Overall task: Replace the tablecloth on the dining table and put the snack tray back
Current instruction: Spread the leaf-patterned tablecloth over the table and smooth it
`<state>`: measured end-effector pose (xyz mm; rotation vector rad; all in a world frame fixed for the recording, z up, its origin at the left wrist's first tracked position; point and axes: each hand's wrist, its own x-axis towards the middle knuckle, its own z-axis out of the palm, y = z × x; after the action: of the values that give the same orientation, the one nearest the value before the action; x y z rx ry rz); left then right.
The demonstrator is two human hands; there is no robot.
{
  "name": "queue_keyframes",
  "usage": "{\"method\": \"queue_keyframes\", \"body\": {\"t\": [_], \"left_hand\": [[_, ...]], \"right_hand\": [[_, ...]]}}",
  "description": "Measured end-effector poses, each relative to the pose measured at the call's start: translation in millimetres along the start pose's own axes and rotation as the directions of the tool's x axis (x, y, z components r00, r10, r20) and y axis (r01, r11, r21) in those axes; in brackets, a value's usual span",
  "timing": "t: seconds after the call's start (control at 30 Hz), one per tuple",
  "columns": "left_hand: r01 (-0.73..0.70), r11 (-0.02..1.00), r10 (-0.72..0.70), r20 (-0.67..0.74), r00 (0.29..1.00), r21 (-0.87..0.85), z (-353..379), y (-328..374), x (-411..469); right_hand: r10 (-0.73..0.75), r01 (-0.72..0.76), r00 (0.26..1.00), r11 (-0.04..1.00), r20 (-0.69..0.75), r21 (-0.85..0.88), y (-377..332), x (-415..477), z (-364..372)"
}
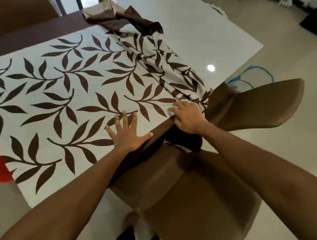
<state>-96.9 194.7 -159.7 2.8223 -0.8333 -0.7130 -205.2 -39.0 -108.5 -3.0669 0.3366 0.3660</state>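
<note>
On the white table (195, 27), a leaf-print tablecloth (62, 87) lies half spread.

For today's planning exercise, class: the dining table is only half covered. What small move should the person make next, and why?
Probably pull the bunched cream, brown-leaf tablecloth rightward with the right hand, since the glossy white tabletop beyond lies bare while the flat left hand pins the smoothed part.

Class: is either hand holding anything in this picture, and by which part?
The left hand presses flat on the tablecloth, holding nothing. The right hand lies on its bunched edge; a grip cannot be told.
</note>
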Motion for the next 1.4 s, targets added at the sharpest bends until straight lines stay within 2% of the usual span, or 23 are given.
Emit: {"method": "queue_keyframes", "body": {"t": [0.1, 0.3, 0.43, 0.53, 0.6, 0.67, 0.73, 0.8, 0.87, 0.97, 1.1, 1.23, 1.4], "left_hand": [[0.032, 0.999, -0.032, 0.021, 0.999, 0.005, -1.5, 0.6, 0.0], [0.059, 0.998, -0.06, 0.039, 0.997, 0.033, -6.1, 0.8, 0.5], [0.236, 0.972, -0.236, 0.041, 0.971, 0.003, -5.0, 26.3, -4.4], [0.416, 0.909, -0.415, 0.06, 0.908, -0.012, -12.9, 56.1, 3.1], [0.518, 0.855, -0.517, 0.055, 0.854, -0.002, -16.8, 84.4, 12.4], [0.564, 0.826, -0.564, 0.011, 0.826, 0.016, -17.2, 110.4, 18.5], [0.539, 0.842, -0.539, -0.055, 0.84, -0.012, -14.3, 143.8, 27.3], [0.449, 0.893, -0.451, -0.099, 0.887, -0.042, -8.6, 179.3, 38.6], [0.365, 0.93, -0.367, -0.117, 0.923, -0.039, -4.4, 212.9, 59.9], [0.295, 0.953, -0.302, -0.167, 0.939, -0.066, -2.4, 250.4, 102.5], [0.296, 0.935, -0.336, -0.215, 0.917, -0.196, -4.9, 277.7, 179.7], [0.366, 0.905, -0.415, -0.259, 0.872, -0.218, -7.5, 286.0, 205.0], [0.423, 0.891, -0.454, -0.274, 0.848, -0.166, 0.5, 288.1, 207.3]], "right_hand": [[-0.119, 0.119, 0.992, 0.993, 0.036, 0.008, 4.9, -3.2, 19.3], [-0.014, -0.005, 0.993, 0.988, -0.115, -0.156, 106.2, -5.8, 37.0], [0.011, -0.028, 0.995, 0.985, -0.1, -0.171, 167.1, 1.8, 26.2], [0.046, -0.054, 0.998, 0.984, -0.051, -0.171, 193.3, 0.8, 17.8], [-0.002, -0.008, 0.998, 0.988, -0.062, -0.153, 209.7, 0.6, 12.1], [-0.129, 0.122, 0.99, 0.988, -0.062, -0.099, 214.0, 3.1, 3.2], [-0.311, 0.308, 0.945, 0.95, -0.1, -0.038, 217.3, 12.8, -1.8], [-0.419, 0.424, 0.899, 0.906, -0.129, 0.007, 213.0, 26.8, -2.3], [-0.443, 0.445, 0.889, 0.895, -0.114, -0.004, 210.2, 50.5, 1.0], [-0.436, 0.429, 0.895, 0.9, -0.099, -0.08, 213.1, 86.6, 3.4], [-0.479, 0.458, 0.864, 0.875, -0.156, -0.154, 245.2, 140.2, 5.7], [-0.358, 0.339, 0.884, 0.934, -0.302, -0.113, 302.5, 181.7, -12.1], [-0.111, 0.096, 0.965, 0.993, -0.24, -0.074, 406.3, 213.9, -29.1]]}}
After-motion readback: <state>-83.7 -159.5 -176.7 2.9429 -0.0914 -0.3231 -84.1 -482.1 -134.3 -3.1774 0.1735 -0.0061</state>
